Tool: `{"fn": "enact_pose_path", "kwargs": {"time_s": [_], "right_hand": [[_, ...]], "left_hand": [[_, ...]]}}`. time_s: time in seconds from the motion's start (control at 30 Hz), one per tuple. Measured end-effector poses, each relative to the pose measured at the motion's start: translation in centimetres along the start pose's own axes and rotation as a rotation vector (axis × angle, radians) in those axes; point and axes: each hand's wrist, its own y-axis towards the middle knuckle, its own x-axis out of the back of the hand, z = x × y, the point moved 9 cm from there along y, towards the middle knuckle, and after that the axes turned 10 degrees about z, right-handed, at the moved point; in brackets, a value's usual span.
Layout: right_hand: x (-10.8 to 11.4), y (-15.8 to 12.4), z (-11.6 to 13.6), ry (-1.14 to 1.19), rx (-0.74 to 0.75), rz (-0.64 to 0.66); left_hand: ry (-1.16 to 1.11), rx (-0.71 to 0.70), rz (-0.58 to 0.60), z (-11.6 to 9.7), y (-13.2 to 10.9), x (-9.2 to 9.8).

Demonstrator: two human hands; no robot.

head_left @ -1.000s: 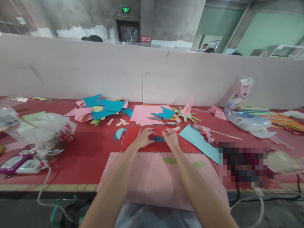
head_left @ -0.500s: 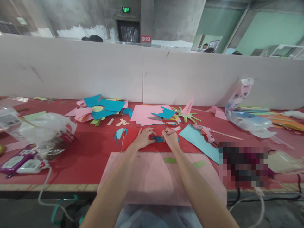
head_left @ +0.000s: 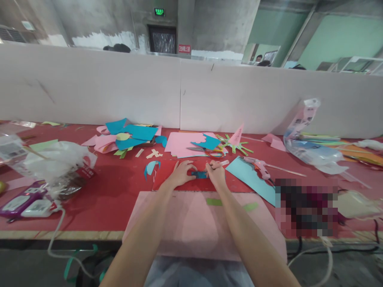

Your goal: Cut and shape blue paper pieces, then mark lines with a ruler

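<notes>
A small blue strip [head_left: 200, 175], possibly a ruler, lies on a red sheet [head_left: 167, 183] in front of me. My left hand [head_left: 183, 174] has its thumb and fingers curved around the strip's left end, holding it down. At the strip's right end, my right hand [head_left: 216, 174] is closed in a writing grip on a pale pink pen [head_left: 224, 162]; its tip is hidden by the fingers. Below my wrists spreads a large pink sheet [head_left: 191, 227] with green strips [head_left: 214, 202] on it.
Scissors [head_left: 206, 151] rest on pink paper [head_left: 179, 143] behind my hands. To the right are light-blue paper [head_left: 248, 179] and a pink glue gun [head_left: 261, 167] with a cord. Blue scraps [head_left: 140, 133] and a plastic bag [head_left: 56, 159] lie left. A white partition [head_left: 119, 87] stands behind.
My right hand and the pen have shifted slightly to the right, showing a bit more of the blue strip. My left hand stays in place.
</notes>
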Motion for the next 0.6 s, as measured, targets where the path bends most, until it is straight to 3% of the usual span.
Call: {"fn": "enact_pose_path", "kwargs": {"time_s": [0.6], "right_hand": [[0.08, 0.08, -0.82, 0.035, -0.044, -0.033]], "left_hand": [[0.003, 0.009, -0.002, 0.08, 0.00, -0.04]]}}
